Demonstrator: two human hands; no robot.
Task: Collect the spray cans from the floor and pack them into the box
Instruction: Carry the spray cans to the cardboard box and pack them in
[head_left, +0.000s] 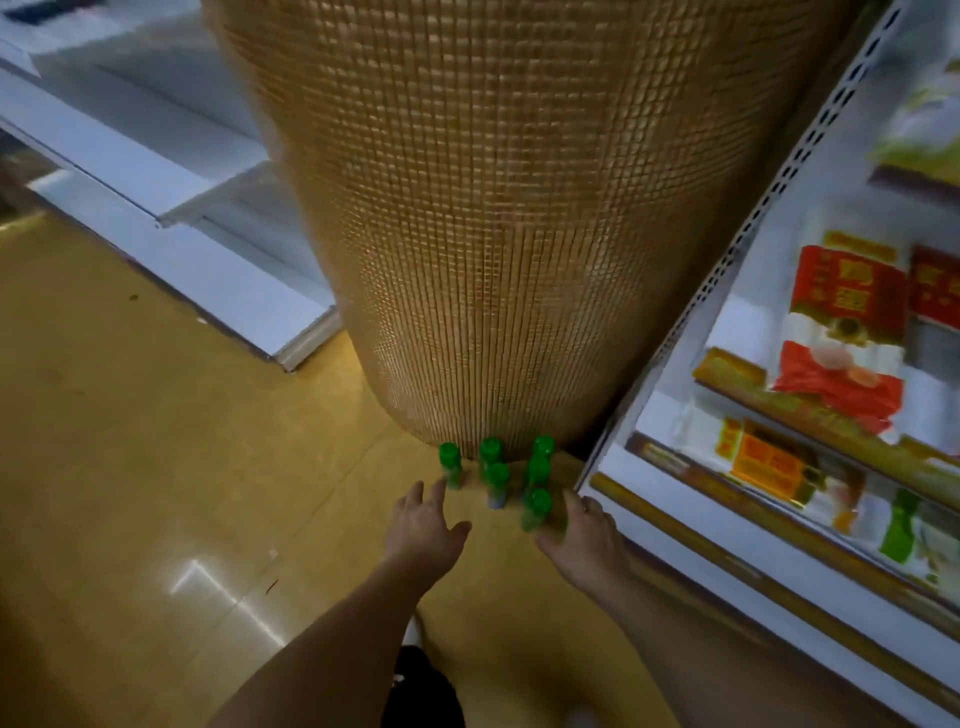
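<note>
Spray cans (493, 470) stand upright on floor (156, 467), tucked against woven roll (493, 208) beside shelf (649, 512).
Left hand (423, 525): grip wide, empty, near leftmost can (450, 464).
Right hand (582, 535) beside nearest can (536, 508); grip unclear, blurred.
Probably taking two together.

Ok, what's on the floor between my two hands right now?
In the head view, just bare floor between the left hand and right hand; the green-capped spray cans stand just beyond them.
</note>
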